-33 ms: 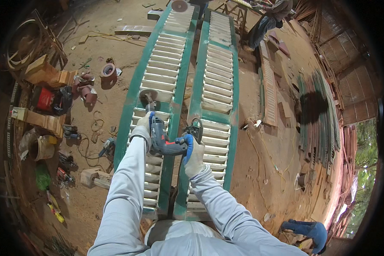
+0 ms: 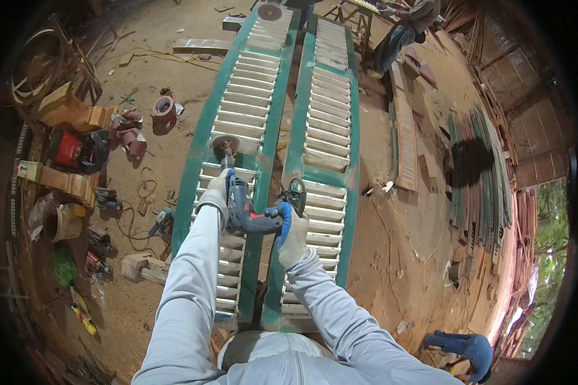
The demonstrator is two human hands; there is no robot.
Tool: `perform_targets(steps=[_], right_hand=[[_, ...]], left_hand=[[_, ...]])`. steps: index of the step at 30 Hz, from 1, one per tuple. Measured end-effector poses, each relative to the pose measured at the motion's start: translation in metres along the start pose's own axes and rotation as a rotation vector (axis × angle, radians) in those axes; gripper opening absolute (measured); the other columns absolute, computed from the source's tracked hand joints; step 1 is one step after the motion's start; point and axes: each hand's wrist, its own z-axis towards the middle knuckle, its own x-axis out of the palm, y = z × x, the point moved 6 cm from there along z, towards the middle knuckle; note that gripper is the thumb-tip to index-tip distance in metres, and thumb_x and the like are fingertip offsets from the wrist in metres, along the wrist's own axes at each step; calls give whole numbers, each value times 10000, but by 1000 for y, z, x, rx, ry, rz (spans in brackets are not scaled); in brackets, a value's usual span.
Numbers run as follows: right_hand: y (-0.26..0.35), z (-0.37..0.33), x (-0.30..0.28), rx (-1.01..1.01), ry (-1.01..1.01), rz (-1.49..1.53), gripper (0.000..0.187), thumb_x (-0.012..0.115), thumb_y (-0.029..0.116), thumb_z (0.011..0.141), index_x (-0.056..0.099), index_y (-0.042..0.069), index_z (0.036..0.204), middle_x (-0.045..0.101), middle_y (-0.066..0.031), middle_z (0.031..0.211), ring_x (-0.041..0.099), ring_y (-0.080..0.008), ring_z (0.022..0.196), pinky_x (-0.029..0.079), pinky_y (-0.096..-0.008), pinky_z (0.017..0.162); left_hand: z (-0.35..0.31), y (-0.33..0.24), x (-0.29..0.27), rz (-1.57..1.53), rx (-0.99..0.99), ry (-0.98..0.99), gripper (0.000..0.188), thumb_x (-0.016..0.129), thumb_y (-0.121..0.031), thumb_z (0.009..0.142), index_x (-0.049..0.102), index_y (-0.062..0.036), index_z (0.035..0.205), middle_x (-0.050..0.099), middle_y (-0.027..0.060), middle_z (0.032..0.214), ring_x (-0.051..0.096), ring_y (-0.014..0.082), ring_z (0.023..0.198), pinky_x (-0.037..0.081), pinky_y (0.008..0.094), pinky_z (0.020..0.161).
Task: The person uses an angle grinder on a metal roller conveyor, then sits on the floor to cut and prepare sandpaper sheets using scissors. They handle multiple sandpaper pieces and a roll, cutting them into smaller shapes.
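Observation:
Both my gloved hands hold a dark blue-grey power drill (image 2: 241, 204) with a round sanding disc (image 2: 225, 144) at its front. My left hand (image 2: 217, 186) is closed round the front of the drill, just behind the disc. At the rear, my right hand (image 2: 293, 239) wraps the handle. The disc is over a green cross rail of the left louvered shutter (image 2: 198, 151); whether it touches the wood I cannot tell. Alongside lies a second green shutter (image 2: 353, 115) with pale slats. A dark ring-shaped thing (image 2: 297, 192) shows just beyond my right hand.
Left on the dirt floor are a tape-like roll (image 2: 164, 108), reddish sandpaper pieces (image 2: 130, 131), a bucket (image 2: 65, 221) and power tools with cords (image 2: 162, 221). At right lie a long louvered panel (image 2: 404, 128) and stacked strips (image 2: 478, 179). Two other people (image 2: 398, 42) (image 2: 465, 346) are nearby.
The sanding disc looks slightly turned or tilted, with its face showing differently. My hands and the drill have barely moved.

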Motion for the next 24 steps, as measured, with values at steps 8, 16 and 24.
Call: perform_targets(steps=[8, 16, 24], right_hand=[[28, -1, -59, -58, -44, -76, 121, 615, 71, 939, 645, -13, 857, 661, -65, 787, 680, -160, 776, 551, -298, 748], [0, 14, -24, -97, 181, -68, 143, 509, 14, 989, 598, -12, 881, 632, -96, 864, 678, -193, 843, 572, -350, 851], [6, 35, -6, 28, 39, 97, 89, 638, 47, 852, 645, 12, 770, 635, -61, 703, 654, -170, 638, 531, -296, 609]], left_hand=[[3, 53, 64, 139, -5, 2, 518, 694, -526, 882, 740, -35, 1040, 738, 88, 851, 707, 230, 681, 565, 378, 648], [58, 9, -11, 326, 90, -82, 409, 633, -520, 931, 718, -128, 851, 725, 61, 770, 673, 247, 611, 565, 424, 599], [34, -2, -7, 138, 16, -33, 505, 621, -568, 945, 732, -83, 1034, 758, 79, 882, 725, 234, 683, 580, 403, 635]])
